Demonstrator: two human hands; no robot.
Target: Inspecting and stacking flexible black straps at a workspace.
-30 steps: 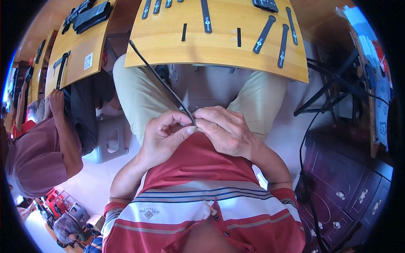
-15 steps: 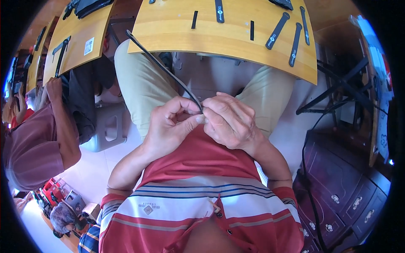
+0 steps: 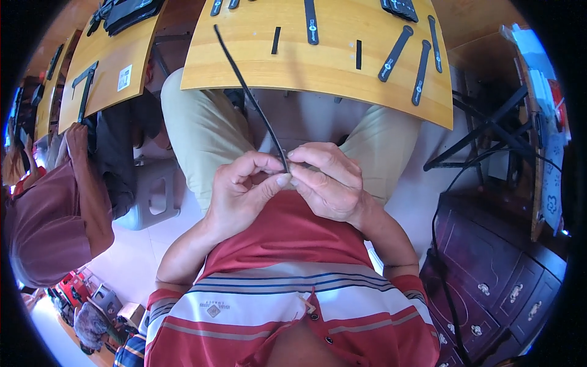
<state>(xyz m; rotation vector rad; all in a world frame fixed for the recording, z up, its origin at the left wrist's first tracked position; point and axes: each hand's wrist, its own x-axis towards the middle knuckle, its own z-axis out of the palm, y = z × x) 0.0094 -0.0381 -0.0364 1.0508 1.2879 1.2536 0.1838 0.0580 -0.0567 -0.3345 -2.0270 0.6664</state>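
Observation:
A long thin black strap rises from my fingers toward the table edge, seen almost edge-on. My left hand pinches its near end between thumb and index finger, in front of my lap. Close against it, my right hand has its thumb and fingertips closed on the same end. The very tip is hidden between the fingers. On the wooden table lie a wide black strap with a rounded end, another like it, and two short black strips, one on the left and one on the right.
A stack of black straps lies at the table's far right. On the left, a co-worker sits at another table. A dark cabinet and a black folding frame stand to the right, with a cable hanging nearby.
The strap's upper end has swung right and higher over the table. My right fingers have straightened somewhat at the strap's near end. The view has shifted slightly.

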